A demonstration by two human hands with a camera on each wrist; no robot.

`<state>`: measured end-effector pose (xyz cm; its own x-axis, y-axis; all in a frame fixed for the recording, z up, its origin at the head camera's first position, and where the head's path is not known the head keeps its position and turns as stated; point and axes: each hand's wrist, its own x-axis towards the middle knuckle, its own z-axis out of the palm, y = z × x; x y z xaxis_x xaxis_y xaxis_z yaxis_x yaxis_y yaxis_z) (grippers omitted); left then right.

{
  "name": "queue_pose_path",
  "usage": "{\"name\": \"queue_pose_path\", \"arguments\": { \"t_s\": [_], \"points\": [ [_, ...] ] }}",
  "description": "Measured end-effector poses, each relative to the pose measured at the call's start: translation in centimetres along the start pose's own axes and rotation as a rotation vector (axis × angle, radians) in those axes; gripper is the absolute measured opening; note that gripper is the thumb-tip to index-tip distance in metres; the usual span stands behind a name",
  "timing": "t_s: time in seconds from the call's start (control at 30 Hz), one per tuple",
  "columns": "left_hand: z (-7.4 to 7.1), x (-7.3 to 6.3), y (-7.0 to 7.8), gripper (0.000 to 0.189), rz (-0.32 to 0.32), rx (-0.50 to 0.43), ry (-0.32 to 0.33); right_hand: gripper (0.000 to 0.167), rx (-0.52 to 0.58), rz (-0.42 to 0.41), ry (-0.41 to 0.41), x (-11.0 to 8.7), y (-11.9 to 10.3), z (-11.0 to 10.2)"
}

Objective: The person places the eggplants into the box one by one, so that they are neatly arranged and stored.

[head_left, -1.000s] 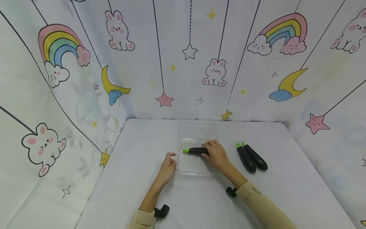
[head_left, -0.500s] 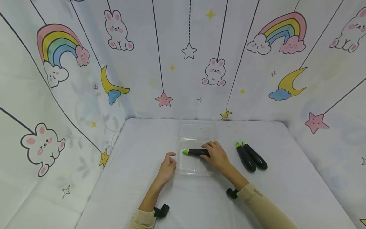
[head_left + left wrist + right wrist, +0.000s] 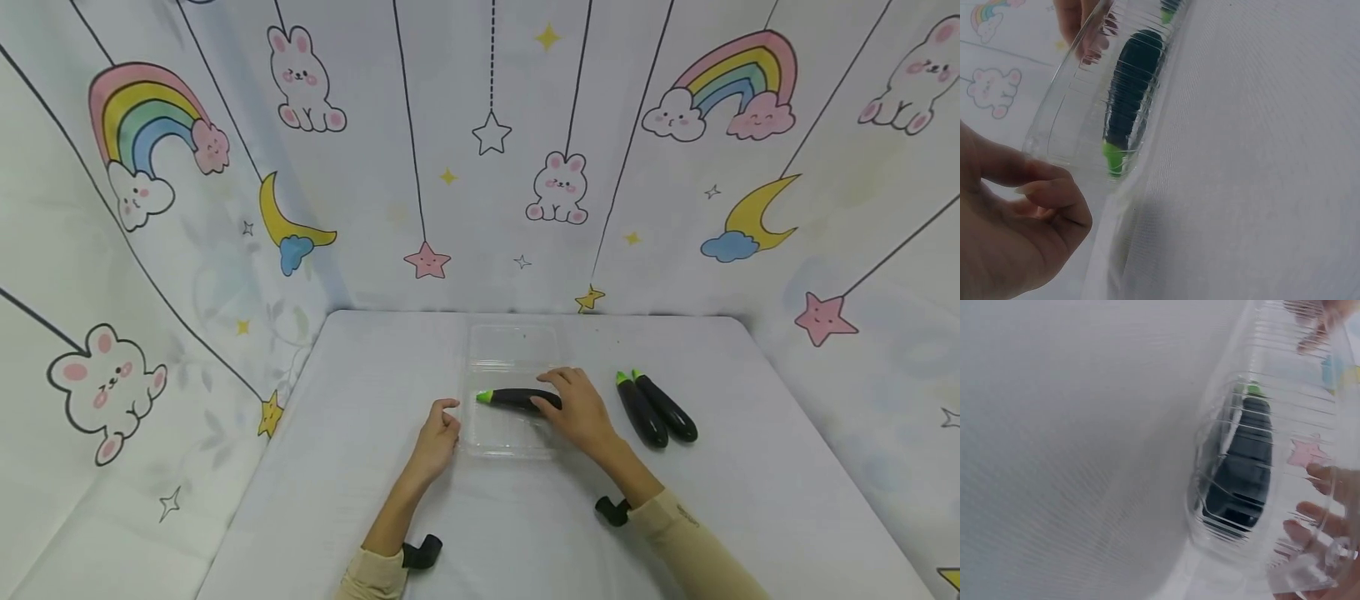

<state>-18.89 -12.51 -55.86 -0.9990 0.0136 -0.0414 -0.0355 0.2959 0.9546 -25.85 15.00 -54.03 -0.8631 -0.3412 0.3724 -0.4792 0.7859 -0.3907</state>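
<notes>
Easing off to the right, the person's right hand [image 3: 581,410] shows more of the glossy black, green-capped toy-like eggplant [image 3: 517,399] than a half-second ago. Its fingers are parted and loose about the blunt end, so this piece seems set down and let go. It lies crosswise in the near half of the clear ribbed plastic container [image 3: 506,435], cap leftward. The left hand [image 3: 435,437] has curled fingers at the container's left edge; whether they pinch it, I cannot tell. Two matching eggplants [image 3: 642,412] lie right of it on the white cloth-covered worktop [image 3: 360,417], apparently left to pack.
</notes>
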Motion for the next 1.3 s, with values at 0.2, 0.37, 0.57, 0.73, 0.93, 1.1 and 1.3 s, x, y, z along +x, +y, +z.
{"name": "queue_pose_path", "arguments": {
  "t_s": [0.2, 0.37, 0.57, 0.73, 0.93, 1.1, 1.3],
  "points": [
    [-0.1, 0.0, -0.1, 0.039, -0.002, 0.003, 0.005, 0.037, 0.041, 0.02, 0.123, -0.2, 0.2, -1.0],
    [0.0, 0.0, 0.0, 0.039, -0.004, 0.001, 0.002, 0.035, 0.05, 0.066, 0.197, -0.5, 0.8, -1.6],
    [0.0, -0.1, 0.0, 0.039, 0.001, 0.001, 0.003, 0.032, 0.059, 0.146, 0.254, -1.3, 1.6, -2.1],
    [0.0, 0.0, 0.0, 0.039, 0.01, 0.0, 0.004, 0.03, 0.069, 0.204, 0.295, -1.8, 2.3, -2.8],
    [0.0, 0.0, -0.1, 0.04, 0.007, -0.004, 0.0, 0.028, 0.091, 0.255, 0.369, -2.4, 3.8, -3.4],
    [0.0, 0.0, -0.1, 0.039, 0.008, -0.004, 0.005, 0.027, 0.067, 0.283, 0.413, -3.0, 5.2, -3.8],
    [0.0, 0.1, -0.1, 0.039, 0.006, -0.004, 0.001, 0.025, 0.082, 0.32, 0.445, -3.6, 6.6, -4.2]
  ]
}}
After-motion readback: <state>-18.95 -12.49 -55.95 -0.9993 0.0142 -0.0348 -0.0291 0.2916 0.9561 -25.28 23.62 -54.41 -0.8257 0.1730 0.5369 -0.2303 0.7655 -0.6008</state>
